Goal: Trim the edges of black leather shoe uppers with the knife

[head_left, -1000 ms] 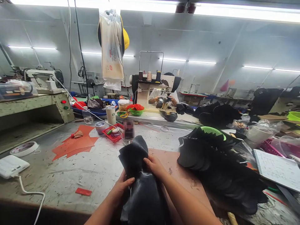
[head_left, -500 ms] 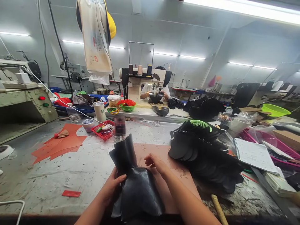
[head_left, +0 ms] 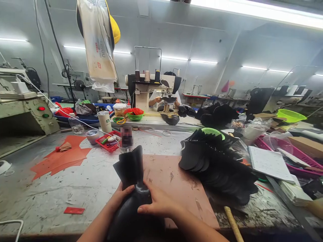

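One glossy black piece [head_left: 133, 198] is standing near the front of the table [head_left: 88, 185], overlapping the pink mat [head_left: 176, 181]. Left hand [head_left: 119, 198]: is clasping its left side, thumb forward. Right hand [head_left: 160, 203]: is cupping its right side, thumb spreading.

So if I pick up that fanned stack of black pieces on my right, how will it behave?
The stack of black pieces would probably slide apart, as its layers lie fanned out. Each looks thin, so likely bendy. With so many, it may feel heavy.
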`<state>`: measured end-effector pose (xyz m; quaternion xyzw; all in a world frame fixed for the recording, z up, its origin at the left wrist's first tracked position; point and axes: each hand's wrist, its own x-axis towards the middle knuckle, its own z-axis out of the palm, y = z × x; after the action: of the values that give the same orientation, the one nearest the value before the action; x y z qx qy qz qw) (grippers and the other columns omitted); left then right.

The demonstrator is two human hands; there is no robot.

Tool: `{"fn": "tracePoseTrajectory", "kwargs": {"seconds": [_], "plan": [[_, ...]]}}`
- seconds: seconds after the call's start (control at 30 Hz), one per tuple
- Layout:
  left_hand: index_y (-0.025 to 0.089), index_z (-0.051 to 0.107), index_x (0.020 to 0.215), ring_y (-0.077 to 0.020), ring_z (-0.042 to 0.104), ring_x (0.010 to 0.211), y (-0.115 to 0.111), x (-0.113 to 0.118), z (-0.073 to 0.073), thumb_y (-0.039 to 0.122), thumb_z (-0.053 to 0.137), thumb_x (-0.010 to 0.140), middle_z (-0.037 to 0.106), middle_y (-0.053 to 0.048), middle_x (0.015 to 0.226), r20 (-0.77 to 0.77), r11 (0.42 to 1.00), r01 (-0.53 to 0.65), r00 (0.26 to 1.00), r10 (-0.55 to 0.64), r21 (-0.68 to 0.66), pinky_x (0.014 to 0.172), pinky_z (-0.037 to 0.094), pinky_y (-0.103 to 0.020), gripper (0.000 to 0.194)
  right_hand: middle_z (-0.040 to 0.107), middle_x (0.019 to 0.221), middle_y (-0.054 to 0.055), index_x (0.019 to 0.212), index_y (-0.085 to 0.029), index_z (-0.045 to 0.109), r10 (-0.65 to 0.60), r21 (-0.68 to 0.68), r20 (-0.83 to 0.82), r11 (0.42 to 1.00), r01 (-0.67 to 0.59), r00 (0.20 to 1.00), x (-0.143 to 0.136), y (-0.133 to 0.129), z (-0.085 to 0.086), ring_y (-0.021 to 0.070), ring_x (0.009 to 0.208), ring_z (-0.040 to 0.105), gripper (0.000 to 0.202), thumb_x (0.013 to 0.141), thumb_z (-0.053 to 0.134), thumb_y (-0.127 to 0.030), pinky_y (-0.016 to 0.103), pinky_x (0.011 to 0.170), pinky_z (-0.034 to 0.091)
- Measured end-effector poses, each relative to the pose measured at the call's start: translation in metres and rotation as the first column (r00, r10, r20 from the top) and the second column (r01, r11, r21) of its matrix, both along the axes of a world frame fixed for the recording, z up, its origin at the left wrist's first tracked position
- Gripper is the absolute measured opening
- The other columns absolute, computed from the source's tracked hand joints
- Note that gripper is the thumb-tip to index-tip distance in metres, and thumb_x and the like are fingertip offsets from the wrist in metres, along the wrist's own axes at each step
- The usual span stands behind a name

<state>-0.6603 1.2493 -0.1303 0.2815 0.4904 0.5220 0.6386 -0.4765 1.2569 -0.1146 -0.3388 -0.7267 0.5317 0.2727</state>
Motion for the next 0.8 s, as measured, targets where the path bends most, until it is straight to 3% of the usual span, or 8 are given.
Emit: {"fn": "tracePoseTrajectory", "kwargs": {"seconds": [0.13, 0.23, 0.33, 0.47, 0.57, 0.7, 0.8], "plan": [[0.013, 0.058, 0.105, -0.0319, 0.062, 0.089, -0.006, -0.003, 0.004, 0.022, 0.078, 0.052, 0.068, -0.012, 0.091, 0.008, 0.998, 0.064, 0.998, -0.064, -0.023, 0.081, 0.047, -0.039, 0.057, 0.045, 0.129, 0.007, 0.131, -0.027, 0.035, 0.039, -0.020, -0.041, 0.999, -0.040, 0.998, 0.002, -0.007, 0.000, 0.0262, 0.117, 0.041, 0.084, 0.057, 0.071, -0.046, 0.040, 0.097, 0.032], [0.011, 0.064, 0.093, -0.0320, 0.062, 0.087, -0.014, -0.007, 0.005, 0.024, 0.077, 0.054, 0.069, -0.013, 0.086, 0.068, 0.986, 0.156, 0.986, -0.152, -0.054, 0.081, 0.047, -0.039, 0.043, 0.042, 0.132, 0.008, 0.129, -0.026, 0.037, 0.029, -0.161, -0.138, 0.986, -0.051, 0.990, 0.007, -0.009, -0.005, 0.0256, 0.120, 0.038, 0.080, 0.059, 0.068, -0.050, 0.041, 0.099, 0.029], [0.009, 0.067, 0.087, -0.0315, 0.063, 0.085, -0.019, -0.013, 0.002, 0.026, 0.076, 0.054, 0.069, -0.013, 0.084, 0.152, 0.983, 0.181, 0.973, -0.175, -0.031, 0.084, 0.046, -0.039, 0.038, 0.051, 0.121, 0.007, 0.119, -0.025, 0.047, -0.084, -0.310, -0.277, 0.951, -0.006, 0.957, 0.010, -0.008, -0.008, 0.0235, 0.111, 0.047, 0.063, 0.066, 0.059, -0.056, 0.041, 0.096, 0.032], [0.010, 0.069, 0.085, -0.0315, 0.063, 0.083, -0.021, -0.017, -0.005, 0.024, 0.076, 0.052, 0.069, -0.012, 0.085, 0.186, 0.992, 0.124, 0.976, -0.116, -0.032, 0.084, 0.046, -0.041, 0.036, 0.057, 0.108, 0.009, 0.109, -0.021, 0.051, -0.253, -0.360, -0.318, 0.924, 0.130, 0.914, 0.015, -0.004, -0.014, 0.0219, 0.098, 0.055, 0.056, 0.068, 0.054, -0.060, 0.041, 0.090, 0.037], [0.013, 0.067, 0.089, -0.0314, 0.063, 0.084, -0.020, -0.018, -0.007, 0.023, 0.076, 0.052, 0.070, -0.010, 0.086, 0.164, 0.997, 0.078, 0.984, -0.076, -0.010, 0.083, 0.047, -0.041, 0.039, 0.057, 0.107, 0.010, 0.107, -0.020, 0.052, -0.302, -0.295, -0.259, 0.929, 0.222, 0.917, 0.020, 0.003, -0.029, 0.0224, 0.097, 0.055, 0.055, 0.070, 0.051, -0.060, 0.042, 0.088, 0.039], [0.015, 0.063, 0.099, -0.0337, 0.058, 0.098, -0.017, -0.021, -0.013, 0.027, 0.075, 0.055, 0.068, -0.010, 0.092, 0.163, 0.999, 0.051, 0.986, -0.047, -0.017, 0.089, 0.044, -0.042, 0.048, 0.061, 0.096, 0.009, 0.095, -0.020, 0.057, -0.398, -0.055, -0.122, 0.917, 0.394, 0.909, 0.029, 0.012, -0.053, 0.0230, 0.093, 0.056, 0.041, 0.072, 0.052, -0.053, 0.040, 0.084, 0.042], [0.015, 0.062, 0.100, -0.0348, 0.049, 0.110, -0.015, -0.024, -0.019, 0.036, 0.074, 0.053, 0.066, -0.012, 0.098, 0.217, 0.999, 0.041, 0.975, -0.038, -0.006, 0.096, 0.039, -0.042, 0.053, 0.063, 0.088, 0.008, 0.089, -0.020, 0.060, -0.412, 0.097, -0.051, 0.905, 0.415, 0.910, 0.032, 0.012, -0.060, 0.0216, 0.085, 0.057, 0.029, 0.078, 0.046, -0.042, 0.038, 0.078, 0.045]]}}
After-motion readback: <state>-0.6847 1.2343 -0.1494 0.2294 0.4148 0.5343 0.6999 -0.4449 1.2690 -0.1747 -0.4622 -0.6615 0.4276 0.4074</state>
